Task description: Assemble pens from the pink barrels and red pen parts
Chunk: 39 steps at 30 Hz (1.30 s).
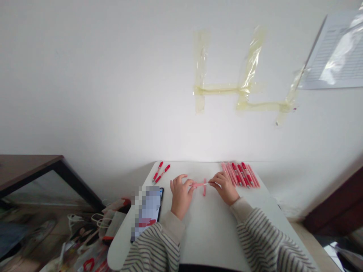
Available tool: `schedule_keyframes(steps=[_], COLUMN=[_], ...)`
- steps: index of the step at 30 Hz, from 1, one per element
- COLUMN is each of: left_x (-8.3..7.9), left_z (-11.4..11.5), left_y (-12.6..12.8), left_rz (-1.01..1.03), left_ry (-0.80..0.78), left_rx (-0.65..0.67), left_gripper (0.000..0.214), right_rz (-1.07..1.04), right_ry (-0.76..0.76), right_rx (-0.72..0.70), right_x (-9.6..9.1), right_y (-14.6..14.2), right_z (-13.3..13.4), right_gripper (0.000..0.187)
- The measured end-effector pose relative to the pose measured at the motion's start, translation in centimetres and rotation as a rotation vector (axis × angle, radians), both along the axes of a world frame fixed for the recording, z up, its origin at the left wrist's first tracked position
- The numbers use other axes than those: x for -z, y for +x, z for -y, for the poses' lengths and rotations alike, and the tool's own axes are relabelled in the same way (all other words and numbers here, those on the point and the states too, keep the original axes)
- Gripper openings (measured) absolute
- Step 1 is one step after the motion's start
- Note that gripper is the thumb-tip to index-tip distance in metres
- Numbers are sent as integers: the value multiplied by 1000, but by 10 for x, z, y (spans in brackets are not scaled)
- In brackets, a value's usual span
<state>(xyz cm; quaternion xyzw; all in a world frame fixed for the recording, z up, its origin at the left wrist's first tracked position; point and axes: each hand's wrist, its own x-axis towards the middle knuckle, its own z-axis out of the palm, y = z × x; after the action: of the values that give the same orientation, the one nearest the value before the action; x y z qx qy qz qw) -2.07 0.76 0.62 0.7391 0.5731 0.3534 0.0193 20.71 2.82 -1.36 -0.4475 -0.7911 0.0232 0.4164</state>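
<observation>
Both my hands rest on a small white table (210,230). My left hand (180,195) pinches one end of a pink pen barrel (198,184) held level above the tabletop. My right hand (226,186) pinches the other end, where a thin white refill tip shows. A short pink pen part (204,189) lies on the table just beneath the held barrel. Both wrists wear striped sleeves.
A row of several pink and red pens (241,174) lies at the table's far right. Two red pens (160,172) lie at the far left, with a phone (148,211) near the left edge. A dark desk (34,170) and floor clutter (93,234) stand left.
</observation>
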Motion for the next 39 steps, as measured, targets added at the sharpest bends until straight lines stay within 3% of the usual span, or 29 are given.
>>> schedule_keyframes(steps=[14, 24, 29, 39], left_x=[5, 7, 14, 19], left_z=[-3, -4, -9, -16], left_y=[1, 2, -1, -10], left_rz=[30, 52, 47, 43], left_ry=[24, -1, 43, 63], left_rx=[76, 33, 31, -198], left_gripper=[11, 9, 11, 11], right_rz=[15, 23, -36, -21], right_ry=[14, 8, 1, 20], right_rx=[4, 50, 26, 81], right_x=[-1, 1, 0, 3], right_y=[-2, 0, 3, 10], right_z=[1, -2, -3, -6], right_gripper=[13, 11, 20, 22])
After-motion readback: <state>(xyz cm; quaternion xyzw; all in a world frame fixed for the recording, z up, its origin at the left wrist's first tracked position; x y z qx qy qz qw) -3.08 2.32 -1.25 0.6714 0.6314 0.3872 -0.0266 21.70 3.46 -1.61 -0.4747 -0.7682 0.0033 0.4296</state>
